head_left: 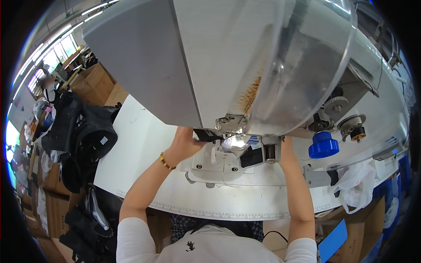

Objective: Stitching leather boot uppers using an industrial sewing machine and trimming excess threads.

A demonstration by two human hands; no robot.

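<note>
A large white and grey sewing machine (149,65) fills the upper middle of the view. My left hand (185,143) is left of its needle area, with the fingers closed on a piece of black fabric (207,135); the fingertips are partly behind the machine head. A dark patch of material (251,158) shows on the other side of the shiny metal presser parts (234,143); whether it belongs to the same piece I cannot tell. My right hand (287,148) reaches behind the machine head on the right, its fingers hidden.
The white table (237,201) has a ruler scale along its near edge. A blue knob (323,145) and thread tension discs (351,122) stick out at the right. Black bags (83,131) are piled at the left. A white plastic bag (357,186) hangs by the right edge, above a cardboard box (366,228).
</note>
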